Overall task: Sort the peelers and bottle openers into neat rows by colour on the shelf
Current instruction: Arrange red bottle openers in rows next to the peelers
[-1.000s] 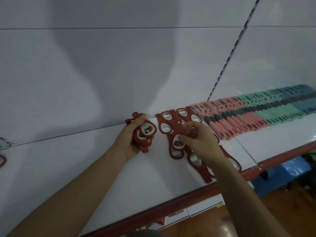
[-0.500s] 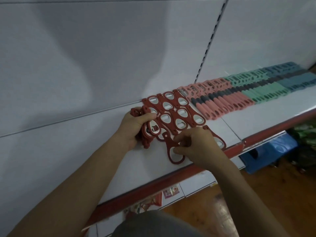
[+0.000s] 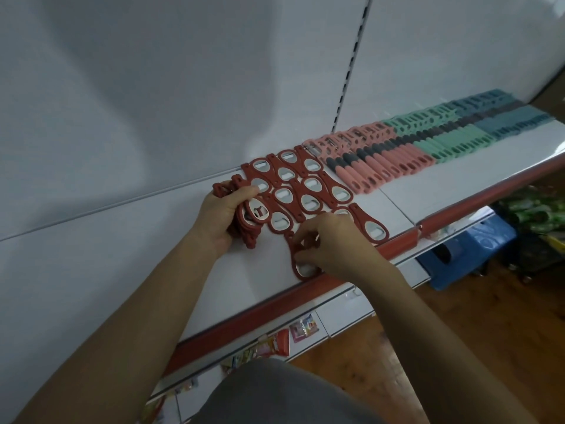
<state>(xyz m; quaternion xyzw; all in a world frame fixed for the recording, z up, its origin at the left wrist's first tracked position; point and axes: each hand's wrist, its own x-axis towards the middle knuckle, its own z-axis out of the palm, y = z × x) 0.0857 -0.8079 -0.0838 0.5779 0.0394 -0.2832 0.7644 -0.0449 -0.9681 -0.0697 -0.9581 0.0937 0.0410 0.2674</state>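
Observation:
Several dark red bottle openers [image 3: 308, 191] lie in overlapping rows on the white shelf [image 3: 122, 270]. My left hand [image 3: 224, 214] grips a stack of red openers [image 3: 249, 221] at the left end of those rows. My right hand [image 3: 331, 244] pinches a single red opener [image 3: 301, 269] that lies flat near the shelf's red front edge. To the right lie rows of pink peelers [image 3: 379, 162], green peelers [image 3: 443, 139] and blue peelers [image 3: 507, 116], side by side.
The shelf's red front lip [image 3: 275, 307] runs diagonally below my hands. A blue plastic stool [image 3: 470, 249] stands on the wooden floor at the right. Snack packets [image 3: 275, 344] sit on a lower shelf. A slotted upright [image 3: 351, 65] divides the white back panel.
The view has tilted down and closer. My right hand has carried one red opener from the rows toward the front edge and lowered it to the shelf. My left hand still holds the stack.

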